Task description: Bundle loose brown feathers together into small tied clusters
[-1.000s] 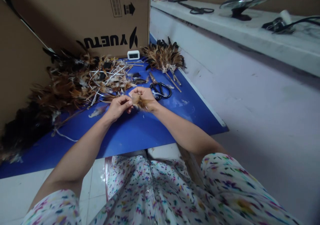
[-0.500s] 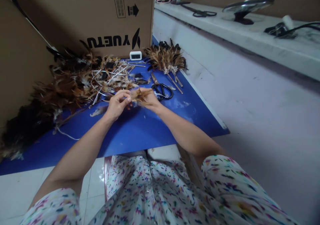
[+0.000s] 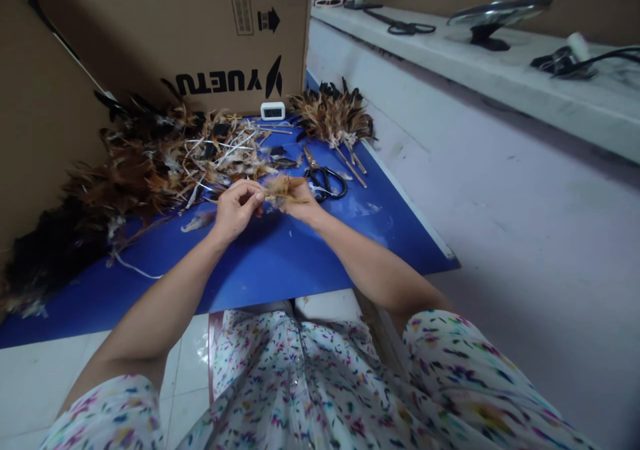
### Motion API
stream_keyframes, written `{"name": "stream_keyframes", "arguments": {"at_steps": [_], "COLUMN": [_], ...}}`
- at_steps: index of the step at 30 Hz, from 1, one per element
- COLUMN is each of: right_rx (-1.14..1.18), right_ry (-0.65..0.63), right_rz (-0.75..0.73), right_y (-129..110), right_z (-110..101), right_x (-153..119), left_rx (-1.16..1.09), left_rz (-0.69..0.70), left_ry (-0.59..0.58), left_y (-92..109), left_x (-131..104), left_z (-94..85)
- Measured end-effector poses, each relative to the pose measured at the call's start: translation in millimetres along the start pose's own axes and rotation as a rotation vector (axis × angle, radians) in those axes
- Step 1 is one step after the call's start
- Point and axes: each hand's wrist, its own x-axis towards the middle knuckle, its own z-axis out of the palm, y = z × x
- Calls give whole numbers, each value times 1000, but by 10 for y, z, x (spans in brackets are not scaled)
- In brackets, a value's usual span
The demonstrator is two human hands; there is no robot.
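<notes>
The brown feather tuft (image 3: pixel 284 191) sits at 3 o'clock from the left hand (image 3: pixel 238 210), which pinches its end; the right hand's (image 3: pixel 306 207) grip is unclear. Light, steady pressure should avoid crushing.

Just left of the black-handled scissors (image 3: pixel 317 167), the left hand (image 3: pixel 236 211) pinches a small brown feather bunch (image 3: pixel 283 191), which lies across the right hand (image 3: pixel 307 207). Beyond the scissors stands a white clock (image 3: pixel 273 111); farther left sprawls a feather heap (image 3: pixel 133 170).
</notes>
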Motion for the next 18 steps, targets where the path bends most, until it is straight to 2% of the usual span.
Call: {"name": "stream_keyframes", "arguments": {"at_steps": [6, 12, 18], "right_rx": [2, -60, -220], "right_ry": [-18, -41, -24], "right_rz": [-3, -60, -135], "right_y": [-127, -185, -216], "right_z": [11, -24, -32], "right_x": [-90, -136, -149], "left_rx": [37, 46, 112], "left_rz": [19, -25, -23], "left_ry": [32, 99, 162], "left_y": [-21, -45, -37], "left_x": [5, 17, 45], "left_z": [-31, -69, -110]}}
